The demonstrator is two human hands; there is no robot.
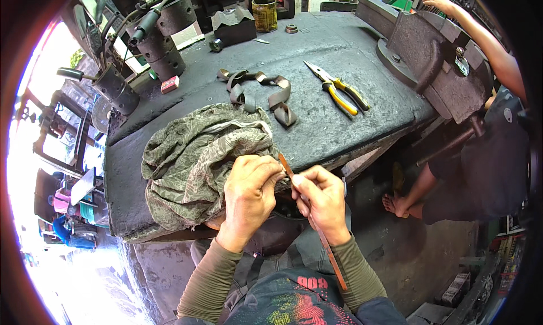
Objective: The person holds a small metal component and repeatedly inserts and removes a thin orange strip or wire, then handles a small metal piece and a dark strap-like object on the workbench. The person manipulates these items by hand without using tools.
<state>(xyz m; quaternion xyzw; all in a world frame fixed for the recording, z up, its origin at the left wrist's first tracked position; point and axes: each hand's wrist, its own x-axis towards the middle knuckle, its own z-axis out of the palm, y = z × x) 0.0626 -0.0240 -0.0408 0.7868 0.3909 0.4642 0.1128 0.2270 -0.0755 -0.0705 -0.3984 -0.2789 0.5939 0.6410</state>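
Note:
My right hand [321, 199] grips a thin, flat rust-brown strip [331, 258]. The strip slants from just above my fingertips down across my right wrist. Close beside its upper end, my left hand [251, 189] is closed in a pinch; what sits between its fingertips is too small to make out. Left of my hands a crumpled green patterned cloth [192, 164] lies on the dark workbench [317, 138]. Beyond the cloth is a curled dark metal band [280, 94]. Pliers with yellow and black handles [339, 92] lie to its right, jaws pointing away.
A heavy vise [427, 59] is fixed at the right, with another person's arm [489, 39] and bare foot [400, 205] near it. Dark metal cylinders holding tools [155, 51], a small red box [169, 85] and a stained can [264, 15] stand farther back.

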